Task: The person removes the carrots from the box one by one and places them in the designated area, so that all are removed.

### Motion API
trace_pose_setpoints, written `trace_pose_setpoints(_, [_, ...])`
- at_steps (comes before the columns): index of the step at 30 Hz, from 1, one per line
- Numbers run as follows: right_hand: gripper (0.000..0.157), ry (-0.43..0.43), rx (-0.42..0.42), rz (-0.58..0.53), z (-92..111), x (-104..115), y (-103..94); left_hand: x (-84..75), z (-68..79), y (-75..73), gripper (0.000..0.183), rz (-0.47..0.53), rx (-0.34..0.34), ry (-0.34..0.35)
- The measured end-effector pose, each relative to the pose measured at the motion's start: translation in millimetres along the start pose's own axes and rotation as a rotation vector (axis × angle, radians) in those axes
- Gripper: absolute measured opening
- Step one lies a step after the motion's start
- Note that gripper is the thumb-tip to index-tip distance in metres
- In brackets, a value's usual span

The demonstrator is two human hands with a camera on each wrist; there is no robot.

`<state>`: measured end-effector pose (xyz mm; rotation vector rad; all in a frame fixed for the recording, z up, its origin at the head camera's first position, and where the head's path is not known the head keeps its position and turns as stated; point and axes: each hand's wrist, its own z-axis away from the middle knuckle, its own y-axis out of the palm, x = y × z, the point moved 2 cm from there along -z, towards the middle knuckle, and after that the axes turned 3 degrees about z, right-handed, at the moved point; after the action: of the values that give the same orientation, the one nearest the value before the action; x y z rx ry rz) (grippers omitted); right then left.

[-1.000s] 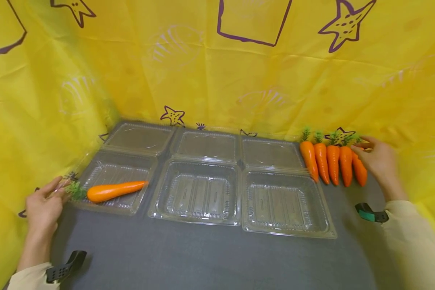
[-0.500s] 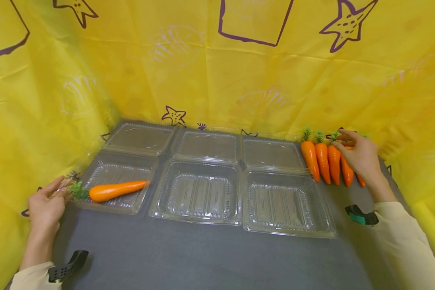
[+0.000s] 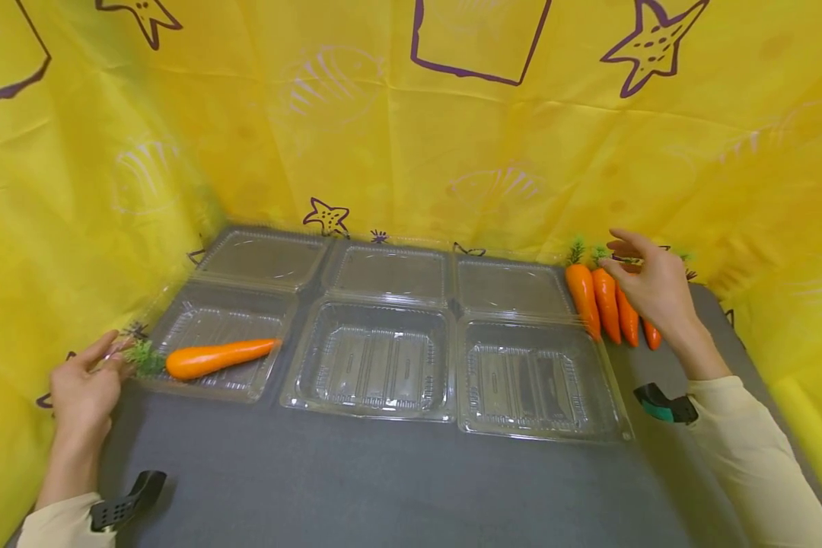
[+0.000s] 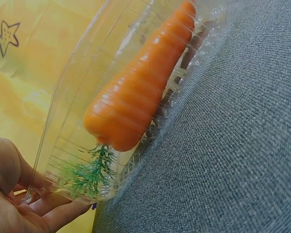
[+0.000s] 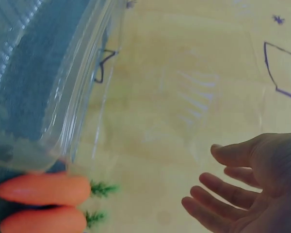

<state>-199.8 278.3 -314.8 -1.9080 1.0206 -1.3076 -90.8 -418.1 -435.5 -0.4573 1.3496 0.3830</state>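
Note:
My left hand (image 3: 87, 384) pinches the rim of the left clear plastic container (image 4: 53, 116) at its near left corner. Inside it lies a carrot (image 3: 219, 358), its green top towards that hand and its tip at the opposite wall. My right hand (image 3: 654, 281) hovers with loosely bent fingers over the row of carrots (image 3: 582, 293) at the right, holding nothing. It partly hides several of them. In the right wrist view two carrots (image 5: 46, 189) lie side by side, apart from the right hand (image 5: 247, 189).
A middle container (image 3: 370, 417) and a right container (image 3: 548, 435) stand beside the left one, their lids folded back. The leftmost carrots of the row lie against the right container's edge. A yellow patterned cloth (image 3: 411, 152) rises behind and at both sides of the grey table (image 3: 356, 487).
My right hand has moved left from the rightmost carrot, across the row towards the leftmost ones. My left hand and the carrot in the container have stayed in place.

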Motion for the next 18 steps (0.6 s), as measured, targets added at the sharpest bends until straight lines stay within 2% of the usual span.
trace_pose_setpoints(4, [0.054, 0.0, 0.004, -0.026, -1, 9, 4.0, -0.9, -0.6, 2.3, 0.053, 0.028, 0.002, 0.004])
trace_pose_setpoints(8, [0.056, -0.021, 0.022, -0.051, -8, 22, 12.7, -2.0, -0.7, 0.8, 0.052, -0.011, -0.004, -0.003])
trace_pose_setpoints(13, [0.059, -0.056, 0.04, -0.071, -21, 45, 28.0, 0.8, 1.2, -1.3, 0.054, 0.064, 0.037, -0.021])
trace_pose_setpoints(18, [0.066, -0.06, 0.078, -0.072, -30, 66, 45.1, -0.1, 1.6, -0.6, 0.053, 0.037, 0.03, 0.011])
